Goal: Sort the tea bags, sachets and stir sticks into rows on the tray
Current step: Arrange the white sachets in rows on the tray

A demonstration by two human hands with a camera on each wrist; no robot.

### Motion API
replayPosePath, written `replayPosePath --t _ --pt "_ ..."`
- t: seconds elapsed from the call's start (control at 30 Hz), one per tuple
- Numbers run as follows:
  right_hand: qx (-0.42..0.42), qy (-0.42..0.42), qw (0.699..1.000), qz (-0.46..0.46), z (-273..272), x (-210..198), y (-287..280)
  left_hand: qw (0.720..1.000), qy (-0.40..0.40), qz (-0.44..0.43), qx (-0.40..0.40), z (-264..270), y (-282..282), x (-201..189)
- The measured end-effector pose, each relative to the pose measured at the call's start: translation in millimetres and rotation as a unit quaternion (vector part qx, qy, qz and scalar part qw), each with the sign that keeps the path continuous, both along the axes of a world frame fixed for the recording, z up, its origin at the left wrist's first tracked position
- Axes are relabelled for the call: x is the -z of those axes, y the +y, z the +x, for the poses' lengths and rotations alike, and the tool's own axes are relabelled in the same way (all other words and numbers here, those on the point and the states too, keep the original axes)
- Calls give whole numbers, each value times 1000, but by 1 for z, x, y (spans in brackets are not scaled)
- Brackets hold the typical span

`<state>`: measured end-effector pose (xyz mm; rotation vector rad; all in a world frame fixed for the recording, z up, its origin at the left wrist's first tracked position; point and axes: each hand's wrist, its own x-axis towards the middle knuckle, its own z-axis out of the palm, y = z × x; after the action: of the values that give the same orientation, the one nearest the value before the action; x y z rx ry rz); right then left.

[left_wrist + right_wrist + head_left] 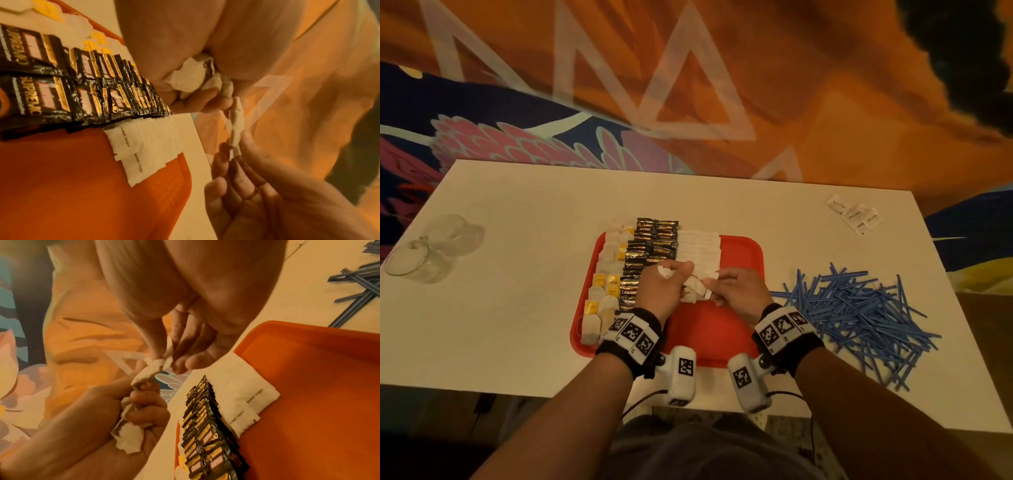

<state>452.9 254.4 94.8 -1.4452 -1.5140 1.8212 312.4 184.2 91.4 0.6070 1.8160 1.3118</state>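
- While the head view takes in the whole table (517, 205), with both hands over the red tray (739, 246), only the wrist views show how the paper is held.
- From the left wrist, the left hand (170, 53) has its fingers curled round a crumpled bunch of white sachets (185, 78); one white sachet (236, 128) sticks out of that fist, pinched at its far end by the right hand (257, 186).
- From the right wrist, the right hand's thumb and fingertips (180, 365) close on that sachet's end; its other fingers hang loosely.
- Below the grip lie the laid rows: white sachets printed "brown sugar" (242, 395), beside them black-and-gold sachets (51, 91), then tea bags (606, 274) with yellow tags.
- Only the head view shows blue stir sticks (859, 308) heaped on the table, right of the grip, off the tray.
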Motion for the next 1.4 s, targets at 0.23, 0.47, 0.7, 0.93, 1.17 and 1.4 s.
replayPosePath --t 0.23,0.47,0.7,0.93,1.17,1.4 --pt "40 32 994 -93 -10 32 -23 991 122 -43 17 -5 -19 24" --pt "10 -28 998 -62 -12 57 -37 982 152 -112 1 -8 -27 49" --pt "-10 -115 993 18 -6 77 -20 978 148 -142 -21 -9 -27 60" --pt "-19 -196 979 42 4 105 10 978 136 -149 -47 -27 -32 63" --pt "-6 -220 974 50 -10 124 21 981 124 -135 -59 -38 -40 67" --pt "1 -275 957 97 -15 126 17 985 101 -126 -65 -40 -45 68"
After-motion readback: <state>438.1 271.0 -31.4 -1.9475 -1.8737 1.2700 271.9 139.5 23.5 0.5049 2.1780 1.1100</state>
